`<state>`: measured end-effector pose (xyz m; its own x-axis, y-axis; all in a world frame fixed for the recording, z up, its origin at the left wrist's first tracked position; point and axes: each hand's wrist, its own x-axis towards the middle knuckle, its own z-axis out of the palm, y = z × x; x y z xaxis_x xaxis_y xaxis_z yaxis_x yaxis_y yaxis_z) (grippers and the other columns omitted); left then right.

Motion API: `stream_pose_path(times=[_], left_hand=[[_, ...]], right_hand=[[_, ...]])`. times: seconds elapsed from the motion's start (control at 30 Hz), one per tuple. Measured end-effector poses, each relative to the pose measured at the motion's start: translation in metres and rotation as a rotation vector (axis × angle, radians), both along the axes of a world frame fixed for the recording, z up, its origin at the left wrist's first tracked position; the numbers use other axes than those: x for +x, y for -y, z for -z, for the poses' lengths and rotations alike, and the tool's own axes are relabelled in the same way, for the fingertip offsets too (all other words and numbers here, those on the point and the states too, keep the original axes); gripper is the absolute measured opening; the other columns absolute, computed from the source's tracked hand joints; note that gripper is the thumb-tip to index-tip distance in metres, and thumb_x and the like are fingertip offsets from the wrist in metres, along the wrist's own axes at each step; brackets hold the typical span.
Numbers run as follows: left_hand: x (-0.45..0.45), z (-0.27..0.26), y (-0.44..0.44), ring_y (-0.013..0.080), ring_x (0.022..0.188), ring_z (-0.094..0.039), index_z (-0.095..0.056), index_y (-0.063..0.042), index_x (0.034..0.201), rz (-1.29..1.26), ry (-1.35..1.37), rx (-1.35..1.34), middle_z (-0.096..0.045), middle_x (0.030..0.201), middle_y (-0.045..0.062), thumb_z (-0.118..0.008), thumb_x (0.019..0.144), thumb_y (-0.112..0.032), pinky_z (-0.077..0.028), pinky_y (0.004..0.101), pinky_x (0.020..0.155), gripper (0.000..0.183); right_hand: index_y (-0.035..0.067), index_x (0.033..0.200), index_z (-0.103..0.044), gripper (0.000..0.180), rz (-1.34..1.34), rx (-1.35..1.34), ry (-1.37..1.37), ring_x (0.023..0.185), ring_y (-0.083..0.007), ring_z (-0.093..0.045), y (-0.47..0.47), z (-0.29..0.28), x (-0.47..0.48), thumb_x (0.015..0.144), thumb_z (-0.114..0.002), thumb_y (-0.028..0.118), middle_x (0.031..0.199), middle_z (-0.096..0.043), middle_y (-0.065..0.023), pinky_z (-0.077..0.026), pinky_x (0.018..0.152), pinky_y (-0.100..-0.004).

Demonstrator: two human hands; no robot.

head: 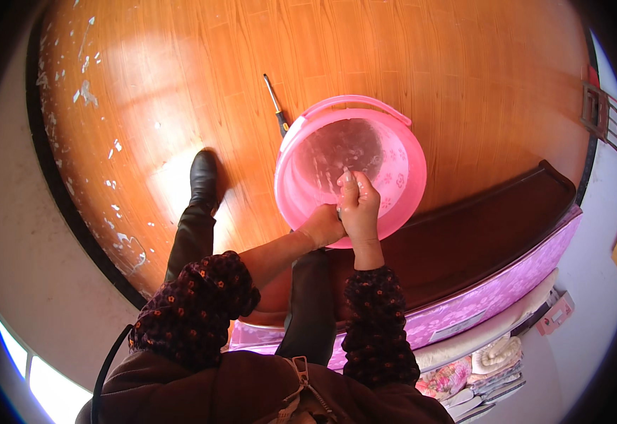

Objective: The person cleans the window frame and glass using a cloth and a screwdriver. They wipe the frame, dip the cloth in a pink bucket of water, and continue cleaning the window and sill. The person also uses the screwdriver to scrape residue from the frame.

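Observation:
Over a pink plastic bucket [417, 175] my two hands are pressed together, fingers curled. My left hand [322, 225] crosses in from the left, just under the right wrist side. My right hand [360, 204] is bent into a fist with wet fingers. Drops and thin streams of water fall from them into the greyish water [340, 143] at the bucket's bottom. A small dark bit shows between the hands, but what they hold, if anything, is hidden. The bucket's handle [356, 99] lies against its far rim. Flower prints mark the inner wall.
A flat-head screwdriver [273, 98] lies on the wood-patterned floor [473, 79], left of the bucket. White flakes [88, 95] are scattered along the left wall. A dark wooden bed rail [478, 228] and a purple mattress [536, 254] run along the right. My boot [203, 177] stands left.

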<state>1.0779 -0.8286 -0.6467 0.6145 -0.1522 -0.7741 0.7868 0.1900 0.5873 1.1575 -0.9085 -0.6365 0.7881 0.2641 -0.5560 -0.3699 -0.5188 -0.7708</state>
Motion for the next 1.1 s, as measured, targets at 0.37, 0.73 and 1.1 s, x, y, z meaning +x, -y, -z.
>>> stream_pose_path(times=[0.37, 0.73, 1.1], left_hand=[[-0.023, -0.061, -0.021, 0.0456, 0.093, -0.070, -0.055, 0.009, 0.117, 0.216, 0.175, 0.314, -0.070, 0.095, 0.031, -0.077, 0.078, -0.044, -0.057, 0.0517, 0.081, 0.070], [-0.146, -0.303, -0.280, 0.0360, 0.086, -0.070, -0.064, -0.001, 0.120, 0.063, 0.643, 0.254, -0.070, 0.093, 0.021, -0.066, 0.087, -0.026, -0.054, 0.0449, 0.077, 0.041], [-0.386, -0.495, -0.499, 0.0091, 0.096, -0.061, -0.068, -0.003, 0.114, -1.142, 0.748, 0.141, -0.068, 0.099, -0.001, -0.062, 0.101, -0.019, -0.049, 0.0289, 0.089, 0.021]], right_hand=[[0.009, 0.149, -0.046, 0.063, 0.319, -0.078, -0.256, 0.111, -0.0264, -0.062, 0.019, -0.080, -0.030, 0.102, -0.059, 0.049, 0.131, -0.059, -0.0115, -0.057, 0.079, -0.0406], [-0.006, 0.137, -0.053, 0.047, -0.334, 0.369, -0.368, 0.110, -0.0179, -0.062, -0.157, -0.327, -0.097, 0.091, -0.062, 0.000, 0.123, -0.065, -0.0107, -0.048, 0.100, -0.0307], [-0.004, 0.142, -0.049, 0.054, -1.139, 0.741, -0.268, 0.100, -0.0241, -0.070, -0.499, -0.486, -0.214, 0.089, -0.058, -0.011, 0.125, -0.066, -0.0184, -0.059, 0.086, -0.0359]])
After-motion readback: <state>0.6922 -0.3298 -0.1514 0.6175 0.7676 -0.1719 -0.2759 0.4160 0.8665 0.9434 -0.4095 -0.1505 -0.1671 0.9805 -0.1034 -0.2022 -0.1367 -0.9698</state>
